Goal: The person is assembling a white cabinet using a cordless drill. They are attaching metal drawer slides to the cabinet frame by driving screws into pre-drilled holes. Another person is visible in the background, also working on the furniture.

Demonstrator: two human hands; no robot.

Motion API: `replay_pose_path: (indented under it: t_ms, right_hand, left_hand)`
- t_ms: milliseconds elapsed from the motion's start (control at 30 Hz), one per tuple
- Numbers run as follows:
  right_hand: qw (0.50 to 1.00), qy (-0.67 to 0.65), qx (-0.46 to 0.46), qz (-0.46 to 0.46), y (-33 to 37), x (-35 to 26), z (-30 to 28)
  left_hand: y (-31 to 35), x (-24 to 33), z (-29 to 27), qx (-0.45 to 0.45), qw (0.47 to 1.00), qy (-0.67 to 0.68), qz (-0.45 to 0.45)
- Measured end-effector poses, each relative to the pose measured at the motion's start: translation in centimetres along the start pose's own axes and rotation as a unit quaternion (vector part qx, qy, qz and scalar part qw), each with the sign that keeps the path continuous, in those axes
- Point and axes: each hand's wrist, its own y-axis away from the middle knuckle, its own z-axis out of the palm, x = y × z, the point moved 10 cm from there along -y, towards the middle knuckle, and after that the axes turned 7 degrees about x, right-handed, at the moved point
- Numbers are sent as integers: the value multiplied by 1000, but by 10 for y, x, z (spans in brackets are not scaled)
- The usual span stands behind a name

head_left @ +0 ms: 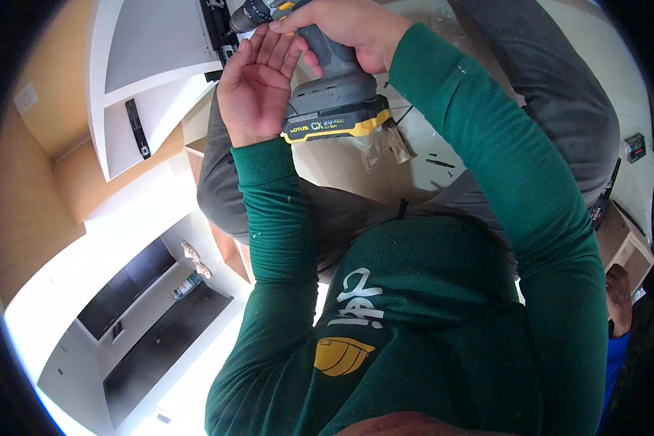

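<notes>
A grey cordless drill (pixel 325 54) with a black chuck and a yellow-and-black battery is at the top. My right hand (pixel 349 29) wraps round its upper body and handle. Beneath the chuck, my left hand (pixel 261 91) is turned palm up, its fingers extended close to the drill; I cannot tell whether their tips touch it. The chuck points left at a black drawer slide (pixel 216 33) on the white cabinet panel (pixel 156 43). Any bit at the chuck's front is not distinguishable.
Several small dark screws and parts (pixel 439 163) lie on the floor between my legs, near a wood scrap (pixel 397 142) and clear plastic. A second black slide (pixel 136 129) sits on the cabinet's lower part. At the right, another person's hand (pixel 618 299) is beside a wooden box (pixel 628 251).
</notes>
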Motion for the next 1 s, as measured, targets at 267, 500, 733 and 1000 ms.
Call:
replay_pose_path:
  t_ms: [267,500,733,1000]
  right_hand:
    - [1000,13,1,-11,-1,0,0]
    - [1000,5,-2,-23,-3,1,2]
    - [1000,7,-4,-18,-4,2,2]
    - [1000,5,2,-7,-5,5,2]
  left_hand:
    - [-1,0,0,-8,1000,9,-5]
    - [-1,-1,-4,-4,1000,19,-13]
    - [0,-1,-1,-5,1000,13,-9]
    - [1,0,-2,8,1000,0,0]
